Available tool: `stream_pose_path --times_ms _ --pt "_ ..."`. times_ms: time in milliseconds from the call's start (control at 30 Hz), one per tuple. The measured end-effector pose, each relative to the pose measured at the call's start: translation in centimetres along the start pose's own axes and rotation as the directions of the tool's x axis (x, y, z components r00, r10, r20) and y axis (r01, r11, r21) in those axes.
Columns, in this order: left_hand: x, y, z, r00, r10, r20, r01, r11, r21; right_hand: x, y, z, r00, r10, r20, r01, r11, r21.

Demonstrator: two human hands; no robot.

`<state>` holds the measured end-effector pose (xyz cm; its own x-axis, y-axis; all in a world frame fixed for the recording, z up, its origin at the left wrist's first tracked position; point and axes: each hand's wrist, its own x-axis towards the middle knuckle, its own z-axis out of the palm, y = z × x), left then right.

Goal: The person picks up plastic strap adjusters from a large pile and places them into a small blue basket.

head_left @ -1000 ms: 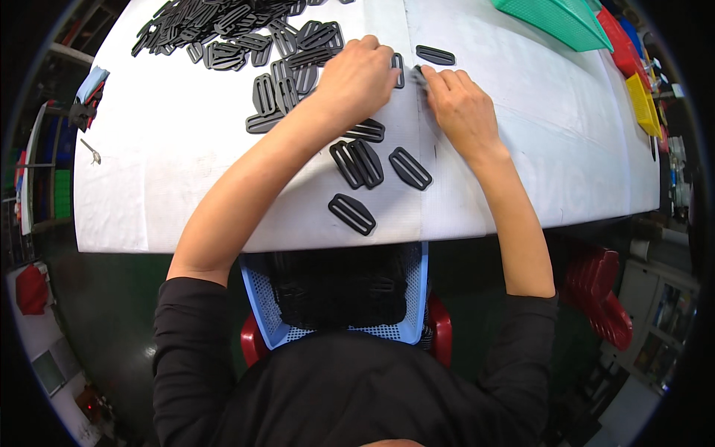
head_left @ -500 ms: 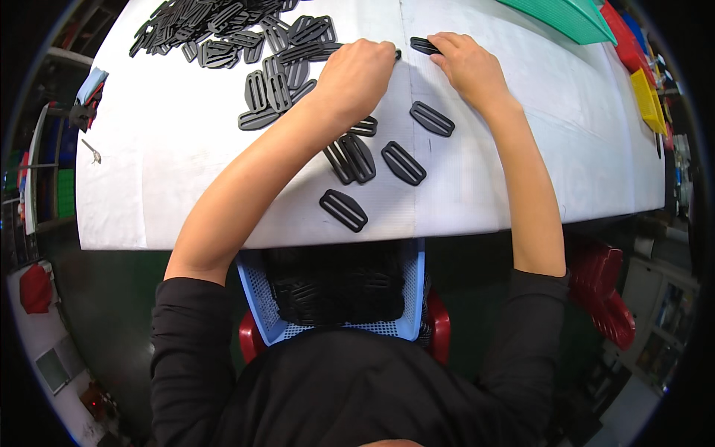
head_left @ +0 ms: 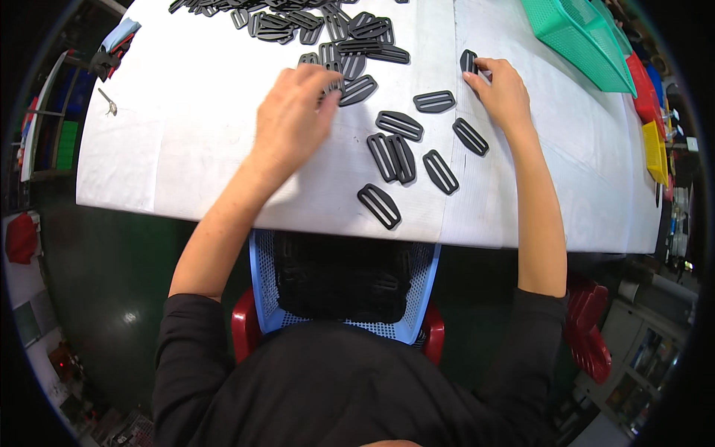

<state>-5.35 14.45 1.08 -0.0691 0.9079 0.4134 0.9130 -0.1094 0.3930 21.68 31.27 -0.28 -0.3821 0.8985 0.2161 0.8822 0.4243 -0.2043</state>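
Between the thumb and fingers of my right hand [head_left: 504, 91] is a black plastic slide buckle [head_left: 468, 62], held near the far middle of the white table. My left hand [head_left: 292, 115], slightly blurred, is over the near edge of the heap, thumb and fingers apart. Just beyond its fingertips are several more slide buckles, one of them a tilted buckle [head_left: 359, 90]. Scattered between my hands lie loose buckles, among them a flat one [head_left: 434, 101], an angled one [head_left: 470, 136] and an overlapping pair [head_left: 392, 158]. Nearest the front edge is a single buckle [head_left: 379, 206].
The heap of black buckles [head_left: 275, 26] spreads along the far left of the table [head_left: 186, 156]. A green basket [head_left: 573, 41] stands at the far right, with a yellow bin [head_left: 655, 153] beyond. Below the table edge a blue basket [head_left: 264, 287] holds black parts.
My left hand has moved left and back to the heap, and another loose buckle now shows among the scattered ones. My right hand still holds a buckle, now turned more upright. The view has shifted.
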Motion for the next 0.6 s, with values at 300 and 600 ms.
stream_pose_path --times_ms 300,600 --pt "2.8 -0.1 2.0 0.991 -0.07 0.117 0.031 0.95 0.312 5.1 -0.8 0.9 0.842 0.422 0.335 -0.493 0.854 0.164" --pt "1.7 -3.6 0.3 0.98 0.059 0.192 -0.155 0.831 0.534 -2.8 -4.4 -3.1 0.974 0.174 0.144 -0.143 0.968 -0.206"
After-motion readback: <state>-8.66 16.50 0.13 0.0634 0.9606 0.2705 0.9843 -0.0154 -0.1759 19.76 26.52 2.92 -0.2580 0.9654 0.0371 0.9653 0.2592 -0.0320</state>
